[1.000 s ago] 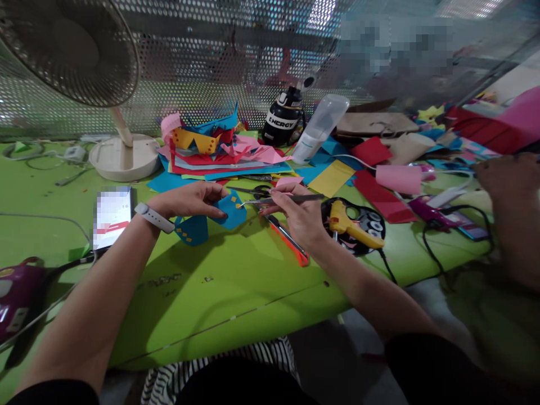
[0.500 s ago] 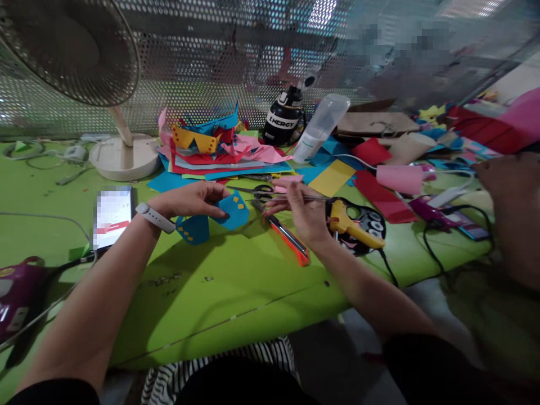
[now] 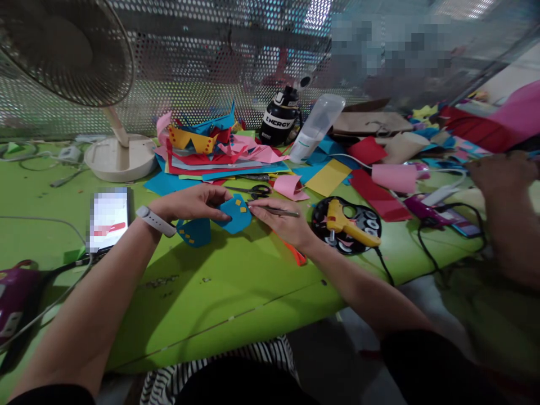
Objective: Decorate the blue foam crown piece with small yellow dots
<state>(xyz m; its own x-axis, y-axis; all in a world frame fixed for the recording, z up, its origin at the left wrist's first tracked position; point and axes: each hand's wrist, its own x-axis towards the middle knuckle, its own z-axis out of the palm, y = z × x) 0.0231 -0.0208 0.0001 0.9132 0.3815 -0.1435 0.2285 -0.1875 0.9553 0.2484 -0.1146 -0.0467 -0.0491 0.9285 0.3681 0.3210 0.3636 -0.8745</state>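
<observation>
The risk I see is the little yellow squares [image 3: 242, 208] on the blue paper shape [image 3: 234, 214]. They're tiny, and the tweezers [image 3: 273, 211] come in right at the edge of the paper, so a slightly off-angle push could slide one out of line or flick it off onto the green bench [image 3: 219, 281]. If there's glue under them it could also smear, though I can't tell whether there's any. The fan [image 3: 63, 50] sits close on the left; if it's running (can't tell), loose bits of paper could lift. The orange box cutter [image 3: 295, 254] lies right under the right wrist, so a careless drag of the arm could catch it.

The left hand [image 3: 192, 202] pins the blue shape down on the bench, fingers [image 3: 219, 215] curled flat over its upper edge, thumb and forefinger pinching the paper. A second blue piece [image 3: 194, 232] with yellow squares lies just below it, near the wristband.

The right hand [image 3: 283, 222] is closed around the tweezers like a pen, tips pointing left and touching, or almost touching, the right side of the blue shape. Whether the tips are pinched on anything is too small to see.

Nearby: scissors [image 3: 253, 191] just behind, a yellow glue gun [image 3: 348, 222] on a black plate [image 3: 371, 225] to the right, a phone [image 3: 107, 216] to the left, and a pile of coloured paper [image 3: 219, 152] at the back.
</observation>
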